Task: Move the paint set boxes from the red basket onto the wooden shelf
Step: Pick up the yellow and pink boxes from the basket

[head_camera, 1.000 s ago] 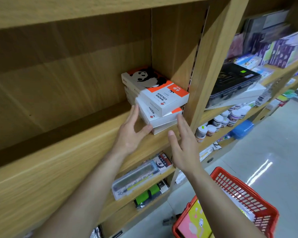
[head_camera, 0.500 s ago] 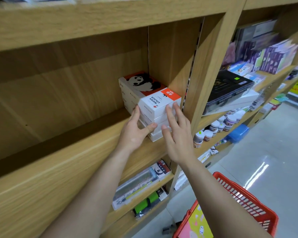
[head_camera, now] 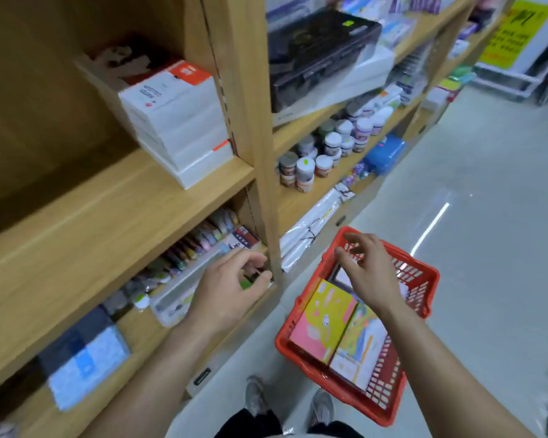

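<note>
Progress: a stack of white paint set boxes (head_camera: 176, 121) already stands on the wooden shelf (head_camera: 114, 200), far left, against the upright divider (head_camera: 234, 90). We judge the task partly done. The red basket (head_camera: 423, 281) sits on the floor (head_camera: 487, 216), near right, and at least two colourful boxes (head_camera: 325, 324) lie inside it, side by side. The right hand (head_camera: 369, 275) hovers over the basket's far end, fingers spread and released, grasping nothing. The left hand (head_camera: 231, 289) hangs by the lower shelf (head_camera: 140, 330), fingers loosely curled, empty as far as we can see. We expect a reach into the basket for another box
</note>
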